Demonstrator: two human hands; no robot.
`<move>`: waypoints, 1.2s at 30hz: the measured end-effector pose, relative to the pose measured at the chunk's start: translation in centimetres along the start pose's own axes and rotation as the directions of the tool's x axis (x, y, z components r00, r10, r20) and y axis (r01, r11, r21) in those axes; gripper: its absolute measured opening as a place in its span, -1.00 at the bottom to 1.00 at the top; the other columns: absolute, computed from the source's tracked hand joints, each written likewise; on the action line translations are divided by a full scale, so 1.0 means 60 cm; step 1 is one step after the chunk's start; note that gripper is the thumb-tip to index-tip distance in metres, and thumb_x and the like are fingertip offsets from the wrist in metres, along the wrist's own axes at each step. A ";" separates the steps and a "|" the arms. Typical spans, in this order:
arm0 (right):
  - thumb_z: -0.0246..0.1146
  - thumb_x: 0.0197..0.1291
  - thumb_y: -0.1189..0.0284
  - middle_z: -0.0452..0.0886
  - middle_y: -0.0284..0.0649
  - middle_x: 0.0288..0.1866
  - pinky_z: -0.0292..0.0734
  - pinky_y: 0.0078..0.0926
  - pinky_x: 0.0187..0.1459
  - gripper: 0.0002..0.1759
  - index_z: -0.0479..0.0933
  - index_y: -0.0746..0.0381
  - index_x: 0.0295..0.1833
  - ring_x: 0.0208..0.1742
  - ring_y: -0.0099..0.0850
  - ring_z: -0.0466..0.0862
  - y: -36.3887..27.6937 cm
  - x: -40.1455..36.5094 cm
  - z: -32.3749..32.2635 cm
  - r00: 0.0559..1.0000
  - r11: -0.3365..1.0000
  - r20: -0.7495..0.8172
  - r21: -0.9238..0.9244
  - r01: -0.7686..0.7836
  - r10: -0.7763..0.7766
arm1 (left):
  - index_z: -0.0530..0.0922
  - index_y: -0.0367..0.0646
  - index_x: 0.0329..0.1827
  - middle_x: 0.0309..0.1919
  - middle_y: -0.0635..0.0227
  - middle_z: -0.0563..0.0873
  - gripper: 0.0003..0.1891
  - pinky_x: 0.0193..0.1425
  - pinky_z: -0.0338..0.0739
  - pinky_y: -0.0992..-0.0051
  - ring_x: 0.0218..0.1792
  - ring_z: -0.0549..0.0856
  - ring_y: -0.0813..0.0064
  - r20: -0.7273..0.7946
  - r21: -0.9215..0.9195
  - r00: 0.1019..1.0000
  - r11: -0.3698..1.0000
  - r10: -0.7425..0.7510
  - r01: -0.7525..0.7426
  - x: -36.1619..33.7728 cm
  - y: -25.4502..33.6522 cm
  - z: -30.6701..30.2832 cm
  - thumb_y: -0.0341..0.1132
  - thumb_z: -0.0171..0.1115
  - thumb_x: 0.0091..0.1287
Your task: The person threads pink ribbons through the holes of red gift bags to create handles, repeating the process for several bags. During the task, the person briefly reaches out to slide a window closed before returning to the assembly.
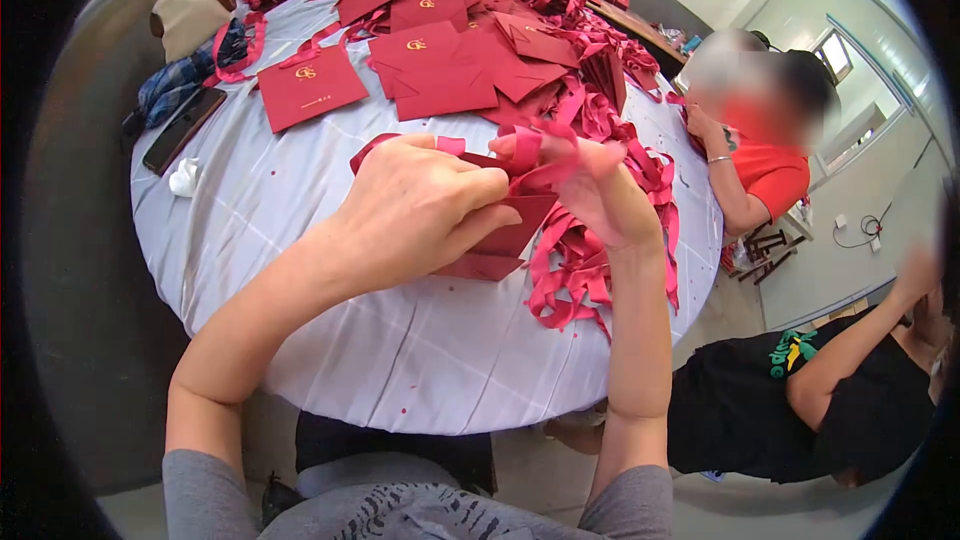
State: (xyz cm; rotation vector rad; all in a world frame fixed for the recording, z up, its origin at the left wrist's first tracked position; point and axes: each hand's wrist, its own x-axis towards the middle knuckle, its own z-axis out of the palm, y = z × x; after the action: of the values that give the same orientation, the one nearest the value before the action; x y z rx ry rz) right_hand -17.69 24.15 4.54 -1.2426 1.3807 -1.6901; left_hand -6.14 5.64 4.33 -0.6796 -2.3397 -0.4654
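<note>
A small red paper bag [500, 237] stands tilted near the middle of the round table, between my hands. My left hand [420, 202] is closed on the bag's upper edge, its fingers curled and the thumb over the side. Pink ribbon [543, 152] runs across the bag's top to my right hand [602, 190], whose fingers are closed on it, slightly blurred. Part of the bag's opening is hidden behind my hands. Beside the bag, a loose heap of pink ribbons [580, 275] lies under and around my right wrist.
Flat red bags [425, 55] with gold print and more ribbons cover the far side of the white-covered table [400, 360]. A phone [184, 130], crumpled tissue [184, 178], plaid cloth [185, 85] and beige bag [195, 12] are at left. People sit at right and across the table.
</note>
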 end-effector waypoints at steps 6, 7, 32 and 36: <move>0.26 0.19 0.29 0.61 -0.21 -0.02 0.43 -0.49 0.10 -0.56 0.50 0.37 0.08 0.01 -0.48 0.58 -0.005 0.001 0.027 0.990 0.974 -0.138 -0.227 -0.017 -0.015 | 0.48 -0.11 -0.54 -0.67 0.31 0.55 -0.75 -0.43 0.31 0.37 -0.60 0.54 0.29 0.010 0.008 1.000 1.000 -0.021 0.021 0.000 -0.009 0.000 -0.20 0.33 0.11; 0.24 0.22 0.45 0.66 -0.28 -0.13 0.47 -0.57 0.03 -0.72 0.56 0.37 0.00 -0.08 -0.55 0.60 -0.002 0.004 0.033 0.968 0.965 -0.252 -0.256 -0.055 -0.012 | 0.50 -0.11 -0.51 -0.65 0.31 0.55 -0.78 -0.41 0.32 0.37 -0.58 0.55 0.29 0.024 0.013 0.999 0.999 -0.036 0.036 0.000 -0.009 0.000 -0.21 0.33 0.11; 0.20 0.27 0.43 0.67 -0.32 -0.38 0.47 -0.70 -0.25 -0.79 0.64 0.37 -0.21 -0.33 -0.63 0.59 0.032 0.010 0.019 0.847 0.779 -0.420 -0.627 -0.011 -0.325 | 0.66 -0.13 -0.16 -0.27 0.42 0.71 -0.73 -0.13 0.56 0.54 -0.29 0.67 0.64 0.603 -0.751 0.628 -0.086 -0.492 0.654 -0.031 -0.108 0.018 -0.12 0.24 0.27; 0.21 0.24 0.50 0.66 -0.34 -0.38 0.45 -0.68 -0.25 -0.85 0.62 0.37 -0.20 -0.33 -0.64 0.58 0.046 0.014 0.029 0.866 0.782 -0.402 -0.623 -0.021 -0.298 | 0.65 -0.10 -0.12 -0.24 0.46 0.71 -0.80 -0.04 0.53 0.56 -0.23 0.66 0.67 0.618 -0.778 0.678 -0.182 -0.397 0.602 -0.040 -0.128 0.028 -0.29 0.24 0.24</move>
State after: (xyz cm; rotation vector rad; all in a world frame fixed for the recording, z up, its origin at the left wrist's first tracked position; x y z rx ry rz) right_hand -16.67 22.02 2.14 -1.3261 2.3408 -1.7974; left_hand -9.78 -0.54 0.36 -0.1401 -1.9403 -2.7273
